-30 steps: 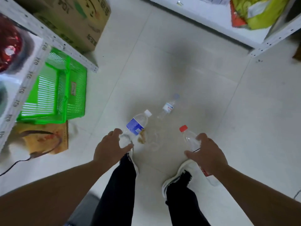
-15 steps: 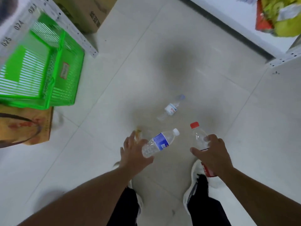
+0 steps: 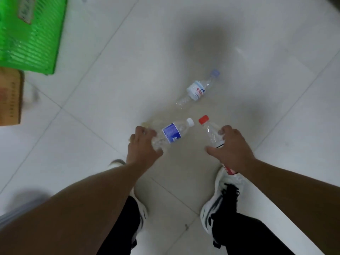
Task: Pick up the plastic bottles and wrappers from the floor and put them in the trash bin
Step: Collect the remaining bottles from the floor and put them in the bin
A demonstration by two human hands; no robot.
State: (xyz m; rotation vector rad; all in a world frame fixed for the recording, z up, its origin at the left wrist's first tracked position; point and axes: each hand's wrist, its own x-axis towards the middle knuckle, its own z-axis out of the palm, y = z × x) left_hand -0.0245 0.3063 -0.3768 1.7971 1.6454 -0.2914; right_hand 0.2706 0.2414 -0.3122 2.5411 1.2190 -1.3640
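My left hand (image 3: 141, 146) grips a clear bottle with a blue label and white cap (image 3: 173, 133), held above the floor and pointing right. My right hand (image 3: 231, 150) grips a clear bottle with a red cap (image 3: 209, 131), its red-labelled base sticking out under my wrist. A third clear bottle with a white label and pale blue cap (image 3: 197, 90) lies on the tiled floor just beyond both hands. A small yellowish wrapper (image 3: 145, 124) shows on the floor behind my left hand, mostly hidden. No trash bin is in view.
A green plastic basket (image 3: 29, 34) stands at the upper left, with a brown cardboard box (image 3: 10, 98) below it. My two white shoes (image 3: 219, 203) and dark trouser legs fill the bottom of the frame. Pale floor tiles (image 3: 276, 89) spread to the right and ahead.
My left hand took the blue-label bottle off the floor and lifted it. The view shifted forward and down, so the shelves have left the frame and the white-label bottle looks nearer.
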